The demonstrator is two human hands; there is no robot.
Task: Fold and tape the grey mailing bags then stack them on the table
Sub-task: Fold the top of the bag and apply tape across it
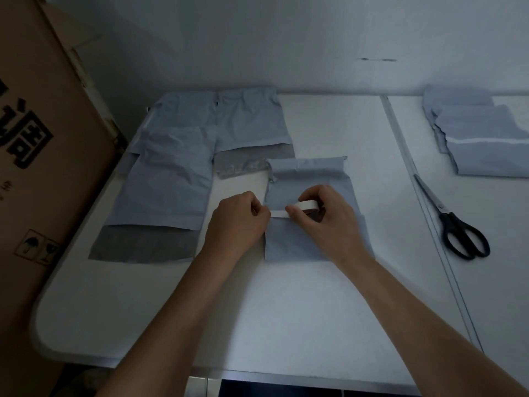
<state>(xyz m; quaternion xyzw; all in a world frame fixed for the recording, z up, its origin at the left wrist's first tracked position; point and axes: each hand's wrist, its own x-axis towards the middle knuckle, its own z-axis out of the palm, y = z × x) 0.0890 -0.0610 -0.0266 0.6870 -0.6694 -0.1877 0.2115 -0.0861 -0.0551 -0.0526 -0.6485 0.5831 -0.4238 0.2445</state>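
Taping is under way: the folded bag (312,196) lies mid-tabletop (286,310), the left hand (240,222) pinching the free end of the tape (279,214) in a narrow grip while the right hand (323,216) holds the roll (309,207). Next, I judge, the strip must be pressed flat and cut with the scissors (455,224) lying well apart.

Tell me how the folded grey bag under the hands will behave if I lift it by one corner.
The folded grey mailing bag will likely flop and sag: it lies thin and creased. It probably weighs little. Its fold may spring open, since the tape strip looks only partly laid.
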